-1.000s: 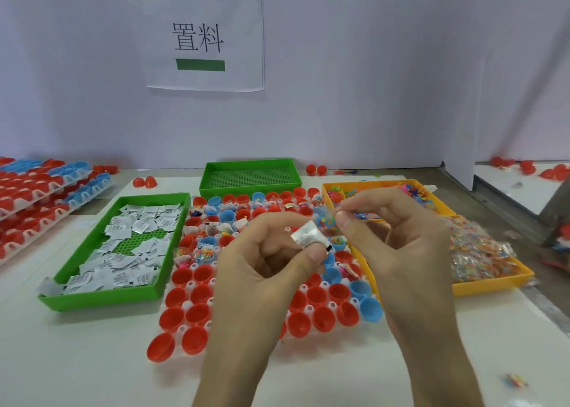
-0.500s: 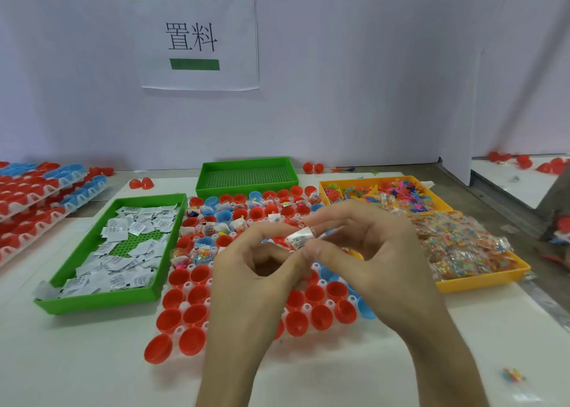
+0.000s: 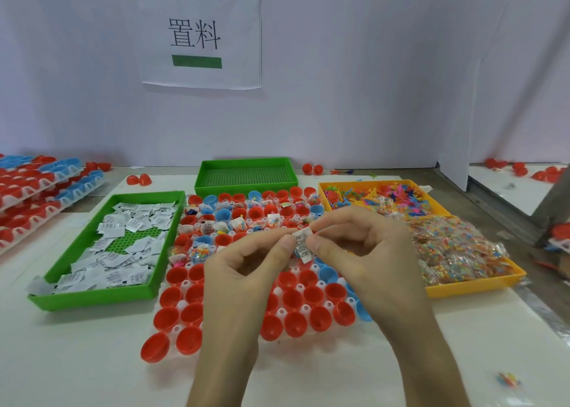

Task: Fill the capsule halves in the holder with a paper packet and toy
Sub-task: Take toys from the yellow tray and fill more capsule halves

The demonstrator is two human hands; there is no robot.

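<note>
left hand [image 3: 246, 270] and right hand [image 3: 364, 252] both pinch one paper packet [image 3: 301, 243] | white tabletop [image 3: 77, 360]; pale wall [image 3: 354, 82]; paper sign [image 3: 200, 33]

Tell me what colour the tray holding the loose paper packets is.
Green. The tray shows best in the head view.

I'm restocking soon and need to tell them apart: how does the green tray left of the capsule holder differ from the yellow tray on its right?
The green tray holds white printed paper packets; the yellow tray holds coloured toys and clear toy bags. The green tray's perforated floor shows between packets; the yellow tray's floor is mostly covered. Both are shallow rectangular trays flanking the capsule holder.
</note>
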